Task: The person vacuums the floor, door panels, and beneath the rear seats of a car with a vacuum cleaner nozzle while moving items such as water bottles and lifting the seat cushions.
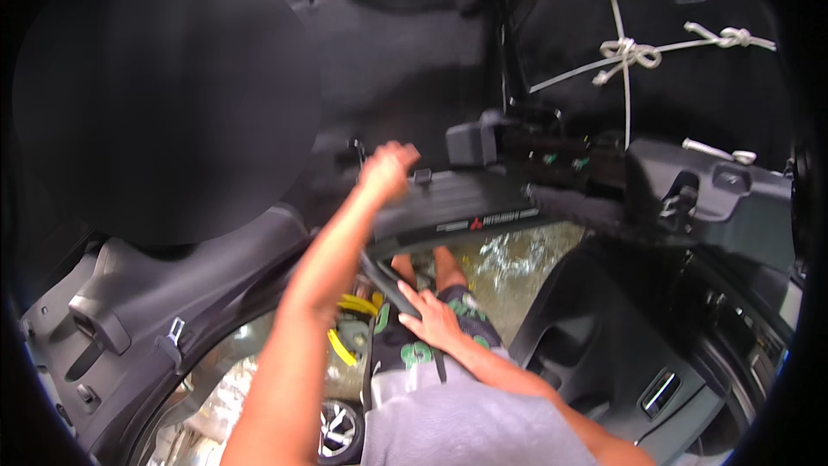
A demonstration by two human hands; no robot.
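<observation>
My left hand (388, 171) reaches forward over the dark car interior, above the sill plate (453, 191), with its fingers curled. Motion blur hides whether anything is in it. Lower down, my right hand (435, 320) has its fingers and thumb on a long dark grey strip (391, 285), which slants up and left from the hand in front of my shorts. The strip's upper end passes behind my left forearm, so I cannot see where it stops. The sill plate bears the Mitsubishi name.
White knotted rope (626, 52) crosses a dark panel at upper right. An open door panel (601, 349) with a handle stands at right. Grey trim with a seat belt tongue (174, 331) lies at left. Below are yellow curved pieces (341, 347) and a spoked wheel (337, 430).
</observation>
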